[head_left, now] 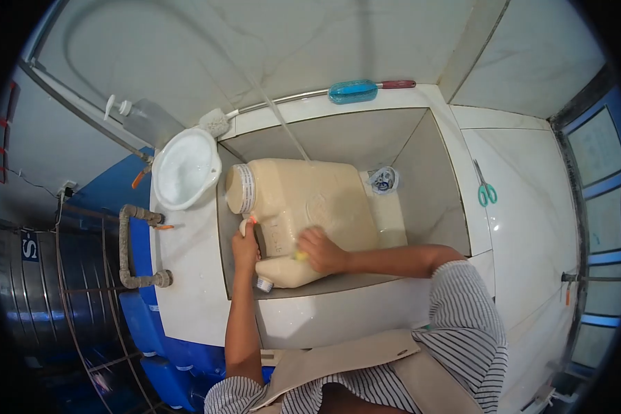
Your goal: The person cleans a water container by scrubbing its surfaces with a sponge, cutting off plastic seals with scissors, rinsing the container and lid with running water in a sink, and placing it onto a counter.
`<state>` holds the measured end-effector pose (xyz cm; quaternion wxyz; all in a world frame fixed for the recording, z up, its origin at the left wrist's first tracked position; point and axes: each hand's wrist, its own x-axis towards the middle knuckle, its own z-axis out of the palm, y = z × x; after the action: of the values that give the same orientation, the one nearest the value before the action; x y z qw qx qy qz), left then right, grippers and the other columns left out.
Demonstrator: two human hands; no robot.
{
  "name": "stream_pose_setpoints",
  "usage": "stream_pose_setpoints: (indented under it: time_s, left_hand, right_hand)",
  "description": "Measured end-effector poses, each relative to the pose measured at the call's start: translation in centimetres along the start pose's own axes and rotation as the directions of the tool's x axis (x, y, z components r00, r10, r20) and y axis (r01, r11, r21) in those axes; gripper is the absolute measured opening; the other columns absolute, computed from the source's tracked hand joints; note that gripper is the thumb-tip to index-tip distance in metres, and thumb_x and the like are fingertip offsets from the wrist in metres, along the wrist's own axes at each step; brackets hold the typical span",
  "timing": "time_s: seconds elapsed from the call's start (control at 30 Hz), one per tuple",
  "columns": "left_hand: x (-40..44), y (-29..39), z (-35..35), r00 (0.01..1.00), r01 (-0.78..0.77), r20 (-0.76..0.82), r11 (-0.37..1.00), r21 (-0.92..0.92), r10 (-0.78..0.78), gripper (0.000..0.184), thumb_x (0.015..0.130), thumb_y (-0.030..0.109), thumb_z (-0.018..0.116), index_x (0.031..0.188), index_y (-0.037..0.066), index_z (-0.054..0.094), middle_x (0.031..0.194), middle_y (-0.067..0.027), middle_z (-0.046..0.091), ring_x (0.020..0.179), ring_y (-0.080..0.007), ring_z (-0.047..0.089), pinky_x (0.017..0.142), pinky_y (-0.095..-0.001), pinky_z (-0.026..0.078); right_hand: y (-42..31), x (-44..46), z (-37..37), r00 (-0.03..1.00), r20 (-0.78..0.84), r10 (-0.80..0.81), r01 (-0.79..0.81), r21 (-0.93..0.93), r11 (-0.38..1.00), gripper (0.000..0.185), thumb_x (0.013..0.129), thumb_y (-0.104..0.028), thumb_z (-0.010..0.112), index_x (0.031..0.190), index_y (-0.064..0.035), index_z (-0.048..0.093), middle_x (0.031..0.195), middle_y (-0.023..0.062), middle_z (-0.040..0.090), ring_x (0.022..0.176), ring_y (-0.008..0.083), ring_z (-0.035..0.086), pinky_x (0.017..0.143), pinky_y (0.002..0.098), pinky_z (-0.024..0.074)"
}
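A large beige plastic jug point(331, 186) lies on its side in a grey sink basin point(421, 165). Its wide cap has a ribbed white rim, and a smaller white cap point(263, 284) shows at the near left corner. My left hand point(245, 247) is closed round the jug's handle between the two caps, with a small orange-red spot beside the fingers. Pressed against the jug's near side, my right hand point(322, 251) is closed on a yellow sponge point(301, 255), mostly covered by the blurred fingers.
A white basin point(185, 169) stands left of the sink, with a pump bottle point(148, 119) behind it. A long-handled brush point(276, 102) and a blue brush point(352, 91) lie along the back ledge. A hose point(277, 116) hangs into the sink. Scissors point(486, 190) rest on the right counter.
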<state>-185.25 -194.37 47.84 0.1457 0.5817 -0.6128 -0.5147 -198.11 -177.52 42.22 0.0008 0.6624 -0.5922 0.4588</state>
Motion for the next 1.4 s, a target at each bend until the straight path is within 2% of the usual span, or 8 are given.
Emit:
stream_pose_setpoints:
  time_s: [0.2, 0.23, 0.37, 0.6, 0.83, 1.1, 1.2, 1.4]
  left_hand:
    - [-0.3, 0.8, 0.2, 0.999, 0.048, -0.010, 0.997, 0.057, -0.047, 0.048, 0.089, 0.046, 0.050, 0.085, -0.002, 0.055, 0.047, -0.0029, 0.043, 0.034, -0.0135, 0.043, 0.031, -0.0288, 0.034]
    - [-0.3, 0.8, 0.2, 0.999, 0.033, -0.015, 0.998, 0.053, -0.033, 0.048, 0.089, 0.046, 0.050, 0.086, -0.002, 0.055, 0.047, -0.0028, 0.043, 0.034, -0.0133, 0.043, 0.031, -0.0288, 0.034]
    - [0.0, 0.7, 0.2, 0.999, 0.037, -0.014, 0.999, 0.039, -0.037, 0.048, 0.089, 0.046, 0.051, 0.086, -0.002, 0.055, 0.047, -0.0027, 0.043, 0.034, -0.0132, 0.042, 0.031, -0.0287, 0.034]
    - [0.5, 0.1, 0.3, 0.998, 0.011, -0.065, 0.997, 0.078, -0.006, 0.048, 0.088, 0.046, 0.051, 0.083, -0.002, 0.053, 0.047, -0.0034, 0.044, 0.034, -0.0143, 0.043, 0.031, -0.0295, 0.034]
    - [0.6, -0.2, 0.7, 0.996, -0.007, -0.086, 0.996, 0.087, 0.015, 0.055, 0.086, 0.050, 0.053, 0.083, -0.004, 0.053, 0.047, -0.0047, 0.044, 0.034, -0.0158, 0.044, 0.031, -0.0307, 0.035]
    - [0.4, -0.3, 0.5, 0.997, -0.001, -0.078, 0.995, 0.099, 0.009, 0.051, 0.088, 0.048, 0.051, 0.081, -0.003, 0.052, 0.047, -0.0040, 0.044, 0.034, -0.0151, 0.044, 0.031, -0.0305, 0.033]
    - [0.6, 0.0, 0.5, 0.999, -0.007, -0.041, 0.996, 0.085, 0.011, 0.050, 0.087, 0.048, 0.052, 0.081, -0.001, 0.052, 0.048, -0.0028, 0.043, 0.035, -0.0140, 0.043, 0.031, -0.0297, 0.033]
    - [0.5, 0.5, 0.6, 0.998, 0.045, -0.042, 0.997, 0.066, -0.042, 0.049, 0.087, 0.048, 0.052, 0.082, 0.000, 0.051, 0.048, -0.0023, 0.042, 0.035, -0.0131, 0.041, 0.031, -0.0286, 0.033]
  right_hand:
    - [19.3, 2.7, 2.9, 0.775, -0.486, 0.404, -0.496, -0.071, 0.865, 0.026, 0.078, -0.001, 0.047, 0.102, 0.0070, 0.053, 0.108, 0.0253, 0.054, 0.103, 0.0391, 0.049, 0.089, 0.0461, 0.0381]
    - [23.9, -3.1, 2.5, 0.900, -0.318, 0.299, -0.378, -0.228, 0.897, 0.030, 0.079, -0.004, 0.048, 0.106, 0.0086, 0.052, 0.108, 0.0265, 0.054, 0.104, 0.0412, 0.049, 0.091, 0.0467, 0.0382]
    - [12.8, -9.8, -2.8, 0.477, 0.275, 0.835, -0.718, -0.425, 0.551, 0.055, 0.089, -0.014, 0.038, 0.131, 0.0170, 0.022, 0.135, 0.0375, 0.026, 0.129, 0.0492, 0.022, 0.109, 0.0510, 0.0166]
    - [1.4, 5.4, -1.1, 0.974, 0.147, 0.173, -0.153, -0.138, 0.979, 0.054, 0.087, -0.014, 0.046, 0.133, 0.0104, 0.029, 0.139, 0.0315, 0.023, 0.133, 0.0461, 0.016, 0.109, 0.0508, 0.0163]
    - [6.9, 16.4, 0.8, 0.935, 0.173, 0.311, -0.298, -0.100, 0.949, 0.051, 0.082, -0.006, 0.050, 0.130, 0.0067, 0.037, 0.136, 0.0286, 0.031, 0.129, 0.0436, 0.026, 0.108, 0.0456, 0.0232]
    - [6.1, -7.8, -5.9, 0.905, 0.400, -0.145, 0.064, 0.209, 0.976, 0.036, 0.081, -0.008, 0.054, 0.117, -0.0025, 0.053, 0.133, 0.0218, 0.040, 0.126, 0.0409, 0.035, 0.104, 0.0443, 0.0326]
    - [8.9, -11.7, -8.2, 0.797, 0.596, 0.099, -0.191, 0.093, 0.977, 0.024, 0.079, -0.011, 0.057, 0.103, -0.0064, 0.056, 0.123, 0.0205, 0.046, 0.115, 0.0381, 0.045, 0.096, 0.0448, 0.0391]
    - [4.0, -6.6, -6.3, 0.716, 0.508, -0.478, 0.386, 0.282, 0.878, 0.018, 0.078, -0.017, 0.054, 0.095, -0.0117, 0.056, 0.108, 0.0089, 0.055, 0.098, 0.0293, 0.052, 0.087, 0.0402, 0.0416]
